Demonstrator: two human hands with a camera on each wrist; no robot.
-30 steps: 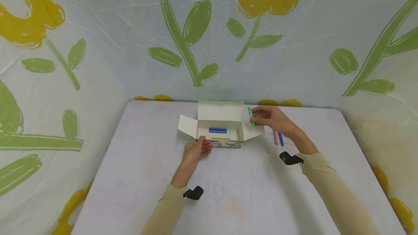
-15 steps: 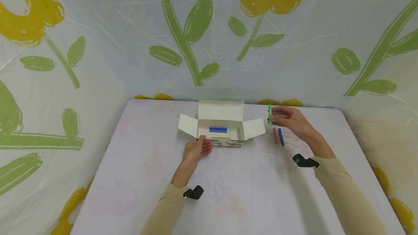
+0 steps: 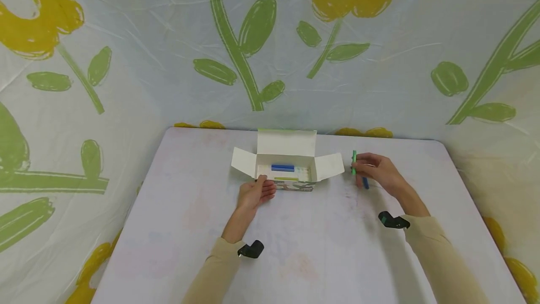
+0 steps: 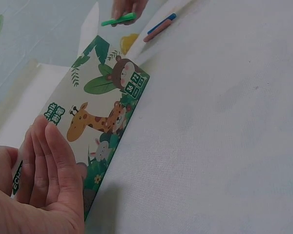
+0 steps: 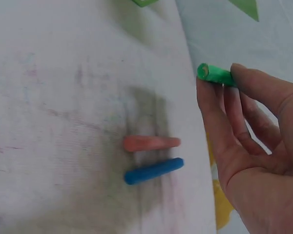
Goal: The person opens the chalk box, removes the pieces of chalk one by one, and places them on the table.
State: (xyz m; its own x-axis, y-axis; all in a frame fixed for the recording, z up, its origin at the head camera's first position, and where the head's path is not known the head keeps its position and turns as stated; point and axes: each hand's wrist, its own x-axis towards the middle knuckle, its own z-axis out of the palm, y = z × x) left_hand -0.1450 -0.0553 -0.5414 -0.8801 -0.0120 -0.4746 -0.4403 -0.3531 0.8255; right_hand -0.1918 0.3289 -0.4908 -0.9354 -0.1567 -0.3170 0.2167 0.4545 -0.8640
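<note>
My left hand holds the front wall of an open white chalk box, thumb at the rim and fingers flat against the printed outside. Inside the box lie two blue chalks and a yellow-green strip along the front. To the right, my right hand pinches a green chalk between thumb and fingertips, raised above the table. Below it, a pink chalk and a blue chalk lie side by side, slightly apart; in the head view the right hand partly covers them.
The box's flaps stand spread at the back and both sides. Behind the white table hangs a flower-printed cloth. Coloured smudges mark the tabletop near the loose chalks.
My right hand has carried the green chalk rightward from beside the box's right flap, then lowered it over the loose chalks. The left hand stays on the box.
</note>
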